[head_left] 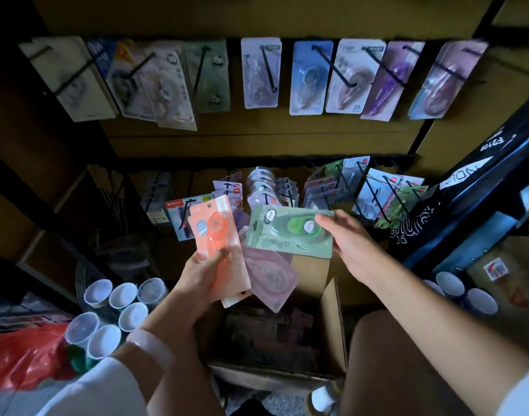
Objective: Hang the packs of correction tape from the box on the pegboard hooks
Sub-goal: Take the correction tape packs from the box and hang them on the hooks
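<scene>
Left hand (201, 273) grips fanned stack of packs over open brown cardboard box (332, 322): orange blister-carded correction tape pack (219, 235) on top, pale pink pack (270, 276) beneath. Right hand (344, 238) pinches green card pack w/ green dispenser (290, 231) by its right end, held flat, near lower row of black pegboard hooks (374, 193). Upper hook row (267, 69) carries hung packs. White-lidded cups (113, 307) at lower left.

I see bare board (257, 139) between the two hook rows, room enough to pass. The lower hooks (374, 190) bristle outward, crowded with packs (263, 187). The open box (332, 319) sits below, cups (119, 307) beside it.
</scene>
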Motion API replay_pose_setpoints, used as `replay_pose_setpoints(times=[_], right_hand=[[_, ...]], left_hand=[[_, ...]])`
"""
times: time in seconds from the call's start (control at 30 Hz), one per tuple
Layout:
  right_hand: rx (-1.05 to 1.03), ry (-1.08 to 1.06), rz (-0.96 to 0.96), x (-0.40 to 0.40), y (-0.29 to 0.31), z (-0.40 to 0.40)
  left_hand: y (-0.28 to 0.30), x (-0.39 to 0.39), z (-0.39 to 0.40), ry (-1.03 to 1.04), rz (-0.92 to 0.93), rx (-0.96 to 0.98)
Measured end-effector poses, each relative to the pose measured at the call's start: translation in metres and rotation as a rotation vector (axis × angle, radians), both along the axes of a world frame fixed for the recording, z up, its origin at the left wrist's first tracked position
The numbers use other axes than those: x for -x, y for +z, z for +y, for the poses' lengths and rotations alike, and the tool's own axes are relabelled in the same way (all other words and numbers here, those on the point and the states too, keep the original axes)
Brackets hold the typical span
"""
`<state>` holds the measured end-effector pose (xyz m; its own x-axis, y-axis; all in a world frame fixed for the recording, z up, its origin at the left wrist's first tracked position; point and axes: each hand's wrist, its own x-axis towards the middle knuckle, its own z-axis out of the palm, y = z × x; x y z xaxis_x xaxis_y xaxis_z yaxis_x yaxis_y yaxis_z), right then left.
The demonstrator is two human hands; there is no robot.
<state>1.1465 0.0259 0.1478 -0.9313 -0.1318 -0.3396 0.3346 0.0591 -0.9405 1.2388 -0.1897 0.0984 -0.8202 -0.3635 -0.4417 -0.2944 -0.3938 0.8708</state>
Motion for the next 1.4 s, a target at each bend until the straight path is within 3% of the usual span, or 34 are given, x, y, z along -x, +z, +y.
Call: replay_pose_setpoints(times=[0.1,0.2,0.4,0.53,0.7,0.97,1.4], right_hand=[[0.237,0.053,-0.079,-0.003,0.023,-0.014],[0.308,0.185,-0.067,-0.006,0.043,-0.023],[0.230,0.313,0.063,-0.004,0.076,-0.044],[0.189,0.374,-0.006,-0.007,0.088,-0.060],[0.008,0.544,0.062,-0.015,0.102,-0.075],[-0.022,0.411,0.363,-0.019,0.105,-0.085],[0.175,0.078,0.244,-0.017,0.082,-0.127]], left_hand=[[0.027,0.004,-0.013,-0.003,0.041,0.022],[0.055,0.002,-0.027,-0.018,0.117,0.019],[0.103,-0.004,-0.045,0.004,0.257,0.022],[0.118,-0.008,-0.060,0.025,0.260,0.099],[0.123,-0.012,-0.072,0.067,0.240,0.178],[0.120,-0.010,-0.100,0.158,0.204,0.190],[0.107,-0.019,-0.114,0.184,0.154,0.132]])
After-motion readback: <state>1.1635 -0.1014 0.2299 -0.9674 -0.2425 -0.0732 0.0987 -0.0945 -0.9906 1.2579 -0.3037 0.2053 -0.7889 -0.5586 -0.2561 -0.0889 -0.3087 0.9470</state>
